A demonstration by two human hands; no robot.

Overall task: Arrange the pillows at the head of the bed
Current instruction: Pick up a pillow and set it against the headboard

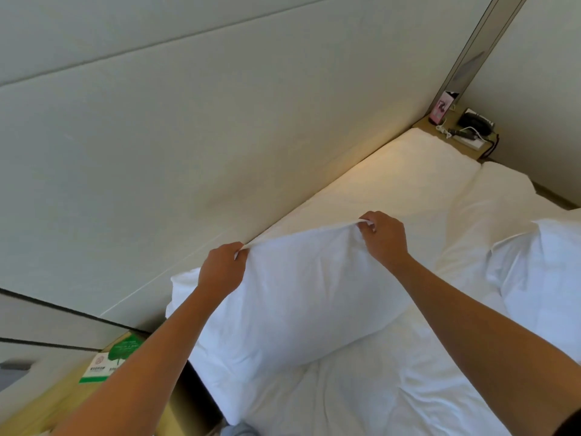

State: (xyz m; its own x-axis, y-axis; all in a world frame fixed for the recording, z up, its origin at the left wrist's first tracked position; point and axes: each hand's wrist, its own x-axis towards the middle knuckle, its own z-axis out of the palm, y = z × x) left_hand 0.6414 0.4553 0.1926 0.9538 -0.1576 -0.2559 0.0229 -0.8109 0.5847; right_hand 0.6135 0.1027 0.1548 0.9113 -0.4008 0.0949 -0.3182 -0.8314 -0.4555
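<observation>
A white pillow (301, 294) lies at the near end of the bed's head, close to the padded headboard (157, 152). My left hand (220, 270) pinches its upper edge near the left corner. My right hand (383, 237) pinches the same edge further right, and the fabric is pulled taut between them. A second white pillow (540, 272) lies at the right edge of the view, partly cut off. White bedding (393, 190) stretches along the headboard beyond my hands.
A bedside shelf (72, 401) at the lower left carries a green and white card (116, 357). At the far end a nightstand (468, 136) holds a black phone, a power strip and cables. The wall runs behind it.
</observation>
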